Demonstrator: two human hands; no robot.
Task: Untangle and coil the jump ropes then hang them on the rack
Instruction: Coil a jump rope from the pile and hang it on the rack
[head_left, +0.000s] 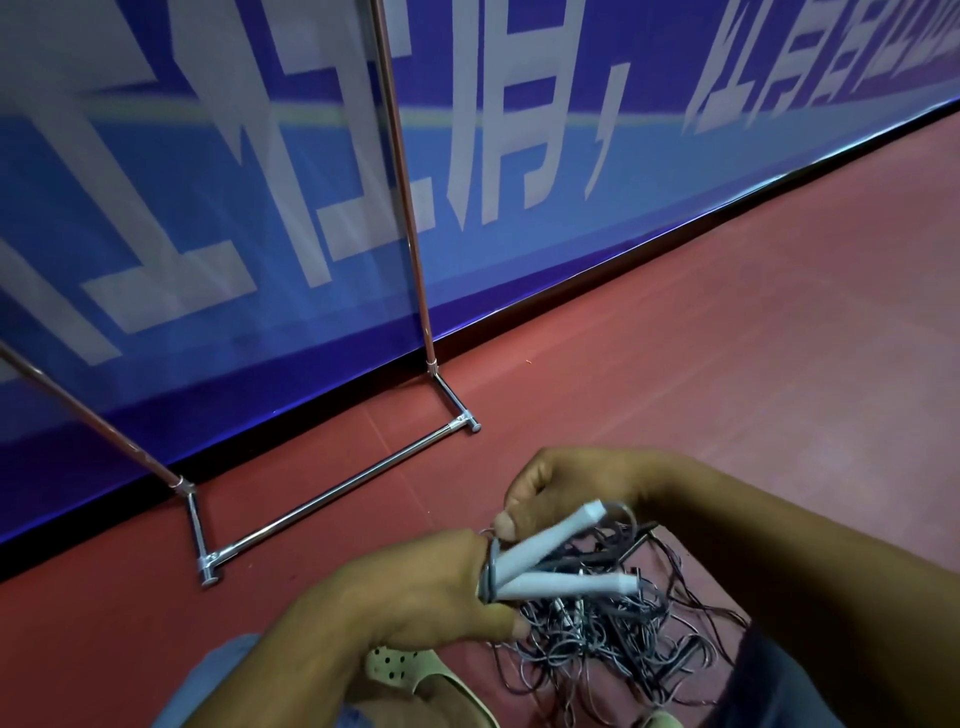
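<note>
Thin grey jump ropes (597, 639) lie tangled on the red floor (727, 338). Left hand (415, 587) grips two white plastic handles (545, 545); right hand (545, 483) pinches their cord (623, 512). Untangling step, probably; next, draw this rope free.

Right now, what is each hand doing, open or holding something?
Left hand: grips the two white handles at one end.
Right hand: fingers curled, pinching the grey cord beside them.
</note>
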